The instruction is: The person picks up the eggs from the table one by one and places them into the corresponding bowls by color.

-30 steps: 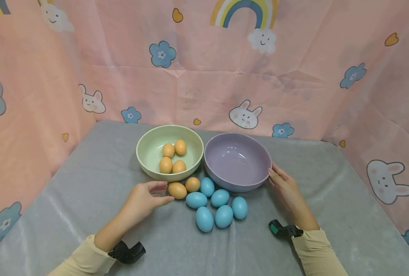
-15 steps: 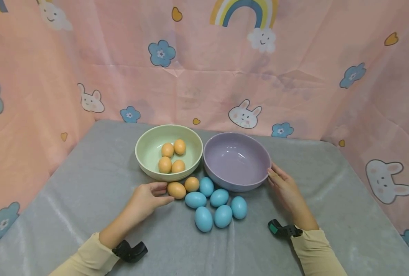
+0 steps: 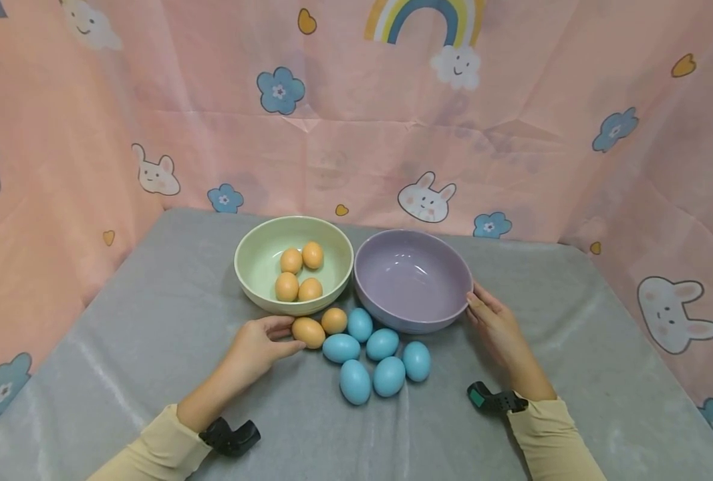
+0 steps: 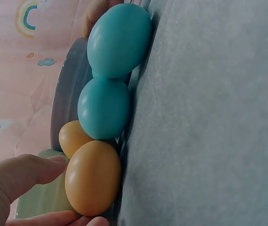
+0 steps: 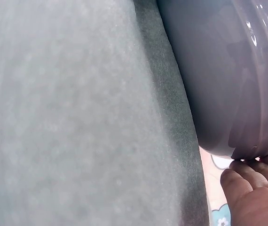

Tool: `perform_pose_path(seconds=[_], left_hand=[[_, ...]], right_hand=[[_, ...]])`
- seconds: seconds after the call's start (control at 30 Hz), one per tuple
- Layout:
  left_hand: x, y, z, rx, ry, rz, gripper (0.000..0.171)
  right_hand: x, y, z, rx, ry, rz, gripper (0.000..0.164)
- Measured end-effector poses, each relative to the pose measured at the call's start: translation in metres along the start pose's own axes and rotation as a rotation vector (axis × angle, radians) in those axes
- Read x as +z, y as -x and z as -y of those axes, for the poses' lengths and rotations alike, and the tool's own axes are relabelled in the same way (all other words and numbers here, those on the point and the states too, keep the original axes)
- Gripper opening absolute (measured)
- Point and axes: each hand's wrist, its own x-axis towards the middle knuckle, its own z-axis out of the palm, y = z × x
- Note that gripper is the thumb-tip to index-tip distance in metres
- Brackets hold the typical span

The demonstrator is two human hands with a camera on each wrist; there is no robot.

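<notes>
In the head view, my left hand is beside an orange egg, its fingers and thumb spread about the egg's near end. The left wrist view has the thumb just off this orange egg, with fingertips at its lower end. A second orange egg lies close behind it. The green bowl holds several orange eggs. My right hand rests against the right side of the purple bowl; in the right wrist view, fairly straight fingertips touch the outer wall of that bowl.
Several blue eggs lie clustered on the grey cloth in front of the bowls. The two bowls stand side by side. A pink printed curtain encloses the back and sides.
My left hand has edged slightly toward the orange egg, with the thumb a little further under its near side. My right hand stays on the purple bowl, and the eggs keep their places.
</notes>
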Motion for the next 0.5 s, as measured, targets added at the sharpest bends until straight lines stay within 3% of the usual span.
perform_pose_path(seconds=[0.5], left_hand=[[0.0010, -0.0016, 0.0024, 0.005, -0.013, -0.010, 0.045]], right_hand=[[0.0009, 0.0012, 0.0029, 0.014, 0.007, 0.000, 0.066]])
